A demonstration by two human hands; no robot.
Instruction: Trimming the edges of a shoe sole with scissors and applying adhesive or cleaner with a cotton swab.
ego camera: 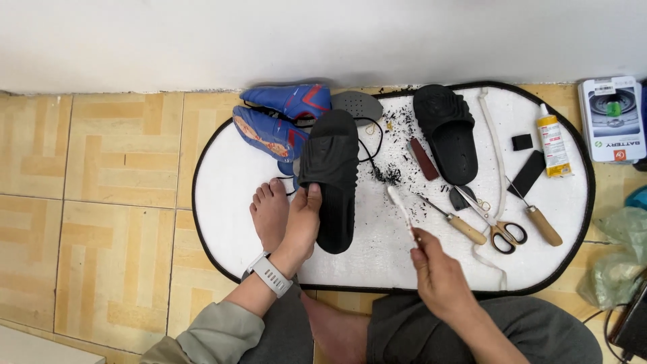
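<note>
Two hands are at work over a white oval mat (229,182) with a dark border, laid on a tan tiled floor. The left hand (301,226) is closed on the edge of a black slide sandal (332,178), which is held on the mat just beside a bare foot (269,212). The right hand (438,273) holds a white toothbrush (402,210) in a narrow grip, its head pointed toward the sandal but apart from it.

Slippage is judged possible: the sandal appears to be smooth moulded foam, pinched at one edge only, so pressure from the brush could twist it loose. Black crumbs (391,176) scattered on the mat could be carried back onto the sandal.

A second black slide (448,131), ribbed and matte, lies further off. Blue football boots (276,118) look glossy. Wooden-handled awls (465,228), orange-handled scissors (502,232) and a glue tube (552,141) lie near the right hand.
</note>
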